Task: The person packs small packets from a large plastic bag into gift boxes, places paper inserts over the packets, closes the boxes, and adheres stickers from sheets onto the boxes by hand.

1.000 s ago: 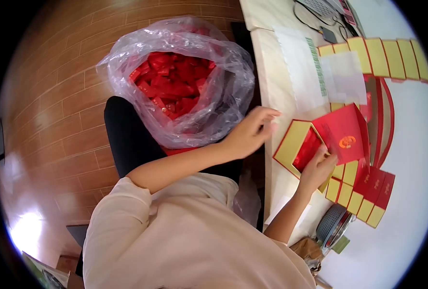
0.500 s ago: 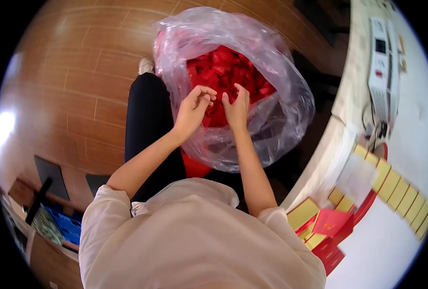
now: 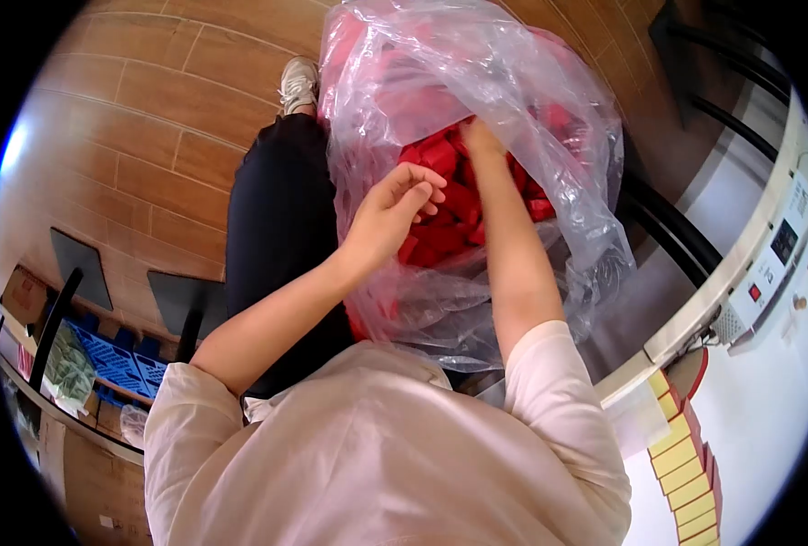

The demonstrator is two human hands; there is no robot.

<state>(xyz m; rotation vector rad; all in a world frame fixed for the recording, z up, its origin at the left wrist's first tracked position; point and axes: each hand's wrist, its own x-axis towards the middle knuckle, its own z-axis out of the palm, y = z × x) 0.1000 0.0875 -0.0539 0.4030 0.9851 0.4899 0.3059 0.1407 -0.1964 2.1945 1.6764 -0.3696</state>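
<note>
A large clear plastic bag (image 3: 572, 227) stands before me, filled with glossy red ribbon-like pieces (image 3: 463, 205) whose exact kind I cannot make out. My right hand (image 3: 483, 141) reaches deep into the bag among them. Its fingers are blurred and hidden by the red pieces and the bag's edge. Over the near left part of the heap hovers my left hand (image 3: 397, 207), its fingers loosely bent and a little apart from the thumb. Nothing shows in it.
On the right, a white table (image 3: 768, 409) bears a white device with a red switch (image 3: 759, 287) and a row of yellow-and-red boxes (image 3: 681, 464). Black metal legs (image 3: 668, 227) stand beside the bag. Blue crates (image 3: 113, 355) are at the left.
My right hand has gone forward and down into the red pieces. My left hand stays above the heap, slightly shifted. The view has turned, and the bag's far edge has folded further over.
</note>
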